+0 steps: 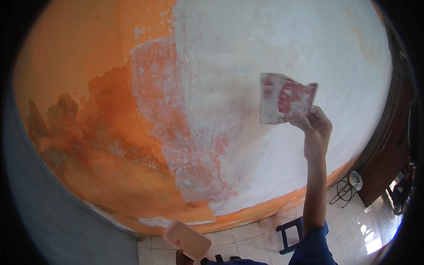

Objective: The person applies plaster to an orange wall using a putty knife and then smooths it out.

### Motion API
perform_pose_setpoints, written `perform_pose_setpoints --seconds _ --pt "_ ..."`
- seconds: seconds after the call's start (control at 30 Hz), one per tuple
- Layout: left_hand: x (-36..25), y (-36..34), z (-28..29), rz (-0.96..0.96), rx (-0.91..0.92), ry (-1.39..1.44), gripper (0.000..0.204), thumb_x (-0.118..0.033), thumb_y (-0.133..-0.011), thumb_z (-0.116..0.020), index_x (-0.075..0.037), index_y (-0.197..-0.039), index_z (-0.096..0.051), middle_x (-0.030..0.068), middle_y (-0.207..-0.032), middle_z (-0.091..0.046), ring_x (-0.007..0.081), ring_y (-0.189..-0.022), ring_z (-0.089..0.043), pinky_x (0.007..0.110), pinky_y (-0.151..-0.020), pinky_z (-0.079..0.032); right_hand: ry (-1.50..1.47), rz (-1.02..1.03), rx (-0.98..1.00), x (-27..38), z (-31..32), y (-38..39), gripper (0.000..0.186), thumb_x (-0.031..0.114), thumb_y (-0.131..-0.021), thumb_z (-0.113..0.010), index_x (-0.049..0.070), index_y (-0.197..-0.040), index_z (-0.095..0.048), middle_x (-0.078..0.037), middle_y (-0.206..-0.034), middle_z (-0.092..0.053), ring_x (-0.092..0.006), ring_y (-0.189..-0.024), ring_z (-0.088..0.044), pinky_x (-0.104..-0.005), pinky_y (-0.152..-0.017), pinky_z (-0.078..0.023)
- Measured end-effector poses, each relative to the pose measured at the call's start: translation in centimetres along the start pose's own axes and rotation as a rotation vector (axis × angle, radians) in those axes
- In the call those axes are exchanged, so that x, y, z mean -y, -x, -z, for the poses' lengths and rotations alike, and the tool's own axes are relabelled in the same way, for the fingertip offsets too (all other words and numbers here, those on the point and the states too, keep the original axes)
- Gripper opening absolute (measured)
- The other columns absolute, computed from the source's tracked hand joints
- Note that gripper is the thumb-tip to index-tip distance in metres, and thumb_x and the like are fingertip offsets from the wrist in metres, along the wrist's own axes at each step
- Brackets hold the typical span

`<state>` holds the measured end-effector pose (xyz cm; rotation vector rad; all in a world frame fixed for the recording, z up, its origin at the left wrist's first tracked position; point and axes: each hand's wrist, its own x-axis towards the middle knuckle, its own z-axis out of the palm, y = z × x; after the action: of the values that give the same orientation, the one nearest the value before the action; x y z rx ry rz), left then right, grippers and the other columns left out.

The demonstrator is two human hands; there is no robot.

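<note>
In the head view, we see our right hand (pixel 317 123) at three o'clock, pinching a smeared red-and-white scraper (pixel 289 98) between thumb and fingers; the scraper is at two o'clock, in front of the pale-coated part of the wall (pixel 221 57), contact unclear. At six o'clock, our left hand (pixel 183 258), mostly cut off, grips the lower end of a tilted peach tray (pixel 189 240). A blue stool (pixel 283 239) stands at five o'clock.

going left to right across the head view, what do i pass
Grey wall → peach rectangular board at the left hand → white-smeared red scraper in the right hand → pale round container → dark brown panel.
</note>
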<state>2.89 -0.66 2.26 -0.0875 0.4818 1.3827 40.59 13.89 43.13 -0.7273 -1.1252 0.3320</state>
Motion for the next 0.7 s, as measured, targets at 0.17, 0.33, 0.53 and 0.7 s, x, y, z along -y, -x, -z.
perform_pose_setpoints --seconds 0.17,0.33,0.53,0.7 --pt "-0.6 -1.7 1.7 -0.010 0.189 -0.124 0.082 -0.020 -0.076 -0.067 -0.026 -0.145 -0.024 0.0144 -0.147 -0.028 0.0392 -0.132 -0.031 0.061 -0.105 -0.032 -0.002 -0.145 0.142 0.1 -1.5 -4.2 0.015 0.010 -0.084 -0.067 -0.002 -0.091 -0.062 -0.010 -0.087 -0.067 -0.0146 -0.076 -0.065 -0.0295 -0.070 -0.056" --pt "0.1 -2.1 1.3 0.020 0.249 -0.053 0.083 -0.018 -0.074 -0.068 -0.027 -0.145 -0.025 0.0140 -0.148 -0.027 0.0391 -0.133 -0.030 0.061 -0.106 -0.029 0.007 -0.144 0.165 -0.6 -1.9 -5.3 0.012 0.006 -0.082 -0.069 -0.003 -0.085 -0.061 -0.012 -0.080 -0.068 -0.0142 -0.068 -0.065 -0.0280 -0.065 -0.056" --pt "0.8 -2.3 1.1 -0.006 0.199 -0.152 0.084 -0.020 -0.074 -0.069 -0.024 -0.145 -0.024 0.0144 -0.147 -0.028 0.0391 -0.133 -0.031 0.060 -0.106 -0.031 0.133 -0.094 0.062 -1.2 -1.8 -5.9 0.017 0.009 -0.080 -0.072 -0.004 -0.081 -0.061 -0.011 -0.073 -0.067 -0.0131 -0.062 -0.064 -0.0255 -0.058 -0.053" --pt "1.0 -1.9 0.4 -0.006 0.208 -0.141 0.085 -0.023 -0.074 -0.071 -0.022 -0.145 -0.024 0.0151 -0.145 -0.031 0.0391 -0.131 -0.034 0.059 -0.105 -0.033 0.324 -0.059 -0.075 -1.3 -2.0 -6.2 0.020 0.010 -0.079 -0.073 -0.005 -0.080 -0.060 -0.011 -0.069 -0.066 -0.0127 -0.058 -0.061 -0.0251 -0.054 -0.050"
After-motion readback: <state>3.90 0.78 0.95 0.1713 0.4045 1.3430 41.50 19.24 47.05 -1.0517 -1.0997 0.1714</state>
